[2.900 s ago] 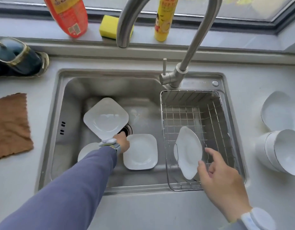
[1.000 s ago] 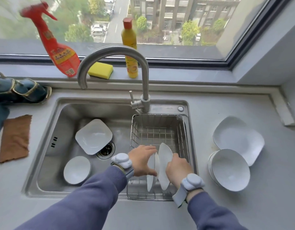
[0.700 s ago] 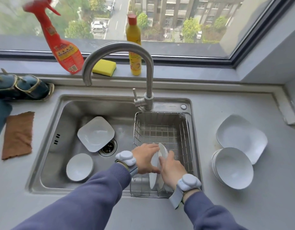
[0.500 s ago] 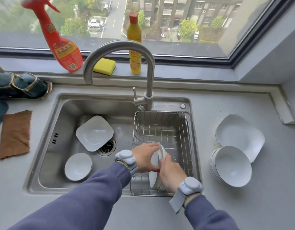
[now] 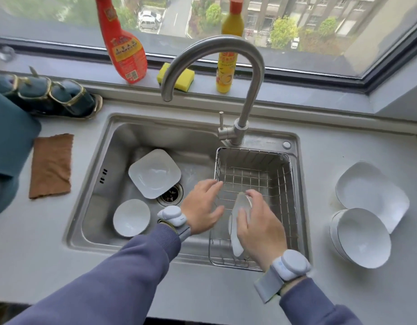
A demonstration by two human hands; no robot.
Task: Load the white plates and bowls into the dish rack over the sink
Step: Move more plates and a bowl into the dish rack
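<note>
A steel wire dish rack (image 5: 251, 158) sits in the right side of the sink. Two white plates (image 5: 236, 233) stand on edge at its near end. My right hand (image 5: 261, 227) rests against them, thumb on the near face and fingers over the top edge. My left hand (image 5: 201, 206) hovers open with spread fingers at the rack's left rim, off the plates. In the sink basin lie a square white plate (image 5: 154, 173) and a small white bowl (image 5: 131, 218). On the counter to the right are another square plate (image 5: 371, 193) and stacked white bowls (image 5: 363, 238).
The tall curved faucet (image 5: 250, 90) arches over the sink and the rack's far end. A red spray bottle (image 5: 123, 43), a yellow sponge (image 5: 177, 77) and a yellow bottle (image 5: 227, 62) stand on the window sill. A brown cloth (image 5: 51, 165) lies on the left counter.
My left hand carried a plate from the sink into the rack beside the first one, then let go and drew back to the left. My right hand stays on the upright plates.
</note>
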